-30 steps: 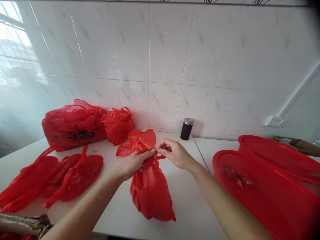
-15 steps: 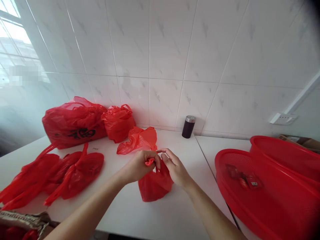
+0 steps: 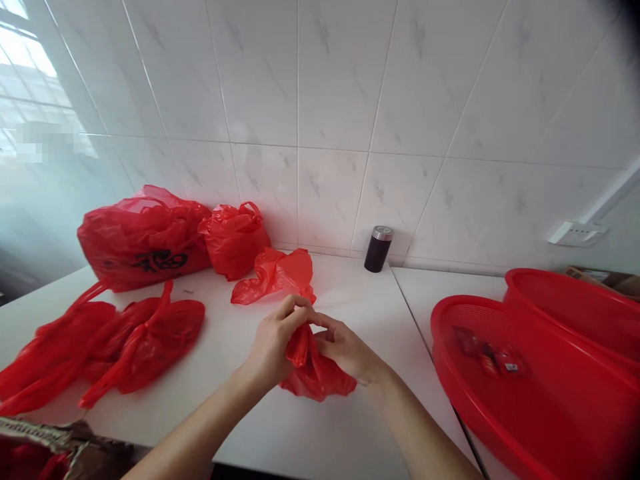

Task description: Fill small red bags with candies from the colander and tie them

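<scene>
A small red plastic bag (image 3: 316,377) rests on the white counter (image 3: 350,433) in front of me. My left hand (image 3: 273,343) is closed on the bag's gathered top, with a red strip pinched between its fingers. My right hand (image 3: 347,350) is closed on the same top from the right side. The two hands touch each other over the bag. A loose crumpled red bag (image 3: 275,273) lies just behind them.
Tied red bags (image 3: 125,340) lie flat at the left. A large full red bag (image 3: 143,237) and a smaller one (image 3: 234,239) stand by the tiled wall. A dark canister (image 3: 377,248) stands behind. Red plastic baskets (image 3: 540,400) holding small packets fill the right.
The bag, held up and hanging long a second ago, has been lowered onto the counter and bunched. Both hands have come down and closer together on its top.
</scene>
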A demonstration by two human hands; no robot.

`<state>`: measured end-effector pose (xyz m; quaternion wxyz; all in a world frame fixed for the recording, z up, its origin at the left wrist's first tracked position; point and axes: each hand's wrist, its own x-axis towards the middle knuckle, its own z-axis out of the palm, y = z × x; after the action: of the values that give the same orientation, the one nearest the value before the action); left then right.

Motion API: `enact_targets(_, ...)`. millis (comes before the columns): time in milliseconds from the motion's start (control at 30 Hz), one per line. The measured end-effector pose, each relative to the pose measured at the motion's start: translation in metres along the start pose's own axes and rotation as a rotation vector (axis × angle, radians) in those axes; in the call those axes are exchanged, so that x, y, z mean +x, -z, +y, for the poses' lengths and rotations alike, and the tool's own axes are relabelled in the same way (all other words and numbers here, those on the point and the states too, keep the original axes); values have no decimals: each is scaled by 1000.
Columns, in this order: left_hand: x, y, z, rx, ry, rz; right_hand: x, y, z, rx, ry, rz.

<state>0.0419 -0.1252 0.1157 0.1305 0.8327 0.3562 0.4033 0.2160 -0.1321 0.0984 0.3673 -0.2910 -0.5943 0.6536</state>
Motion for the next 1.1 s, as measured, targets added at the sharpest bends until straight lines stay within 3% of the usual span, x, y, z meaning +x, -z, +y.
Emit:
enact_targets(133, -1, 4, 5, -44, 20, -165, 1, -6, -2, -86, 107, 158)
enact_targets(267, -5, 16, 7, -349, 86, -414, -11, -8, -4, -443, 230, 389)
enact_targets(433, -33, 28, -16, -418, 406, -374, -31, 34, 24, -568, 165, 697)
enact_targets(500, -46, 26, -26, -441, 493, -336, -35, 56, 39, -559, 93, 738)
enact_targets(600, -57, 8, -36, -494, 598, -199, -33, 64, 54, -586, 51, 754)
enact_targets(700, -56, -27, -36, -538, 703, 61, -24, 43, 59, -701, 60, 857)
enact_targets(767, -52, -53, -33, -565, 741, 147, -15, 26, 64, -816, 53, 885)
enact_targets(833, -48, -76, -30, -474, 714, 113, -8, 14, 74, -930, 34, 858)
enact_targets(900, -44, -92, -29, -220, 646, 5, -4, 12, 86, -1045, -14, 804)
enact_targets(1000, -38, -103, -34, 94, 572, -158, -4, 26, 100, -1216, -114, 765)
enact_targets(1100, -31, -106, -42, 179, 566, -227, -6, 44, 105, -1286, -168, 776)
